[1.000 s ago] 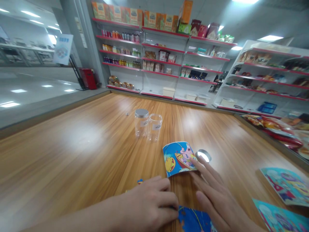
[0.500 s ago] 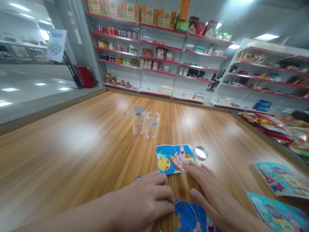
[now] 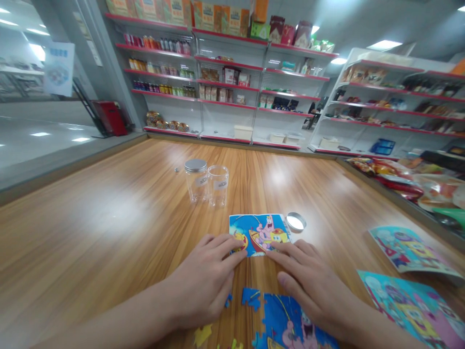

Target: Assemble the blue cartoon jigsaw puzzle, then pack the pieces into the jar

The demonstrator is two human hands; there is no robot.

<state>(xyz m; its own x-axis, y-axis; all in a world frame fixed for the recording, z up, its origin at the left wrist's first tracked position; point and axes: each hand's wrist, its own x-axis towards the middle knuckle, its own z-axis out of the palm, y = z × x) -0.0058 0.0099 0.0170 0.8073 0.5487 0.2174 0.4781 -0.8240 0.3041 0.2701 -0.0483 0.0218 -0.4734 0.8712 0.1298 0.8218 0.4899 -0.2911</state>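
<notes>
A picture card [image 3: 259,225] with cartoon figures in a boat lies flat on the wooden table. The fingertips of my left hand [image 3: 207,276] rest on its lower left corner, fingers stretched out. My right hand [image 3: 308,278] has its fingers spread, their tips at the card's lower right edge. Below the hands, a partly joined jigsaw puzzle [image 3: 278,315] shows the same scene, partly hidden by my right hand. A loose blue puzzle piece [image 3: 251,297] sits just left of it. Yellow pieces [image 3: 202,334] lie near the bottom edge.
Two clear jars stand beyond the card, one lidded [image 3: 196,182] and one without a lid [image 3: 218,186]. A metal lid [image 3: 296,222] lies right of the card. Two cartoon pictures [image 3: 414,249] [image 3: 410,308] are at the right. Packaged goods [image 3: 410,182] line the right edge.
My left hand has moved up from beside the puzzle onto the card, its curled fingers now stretched out. The loose blue piece shows by the puzzle. The view has shifted slightly.
</notes>
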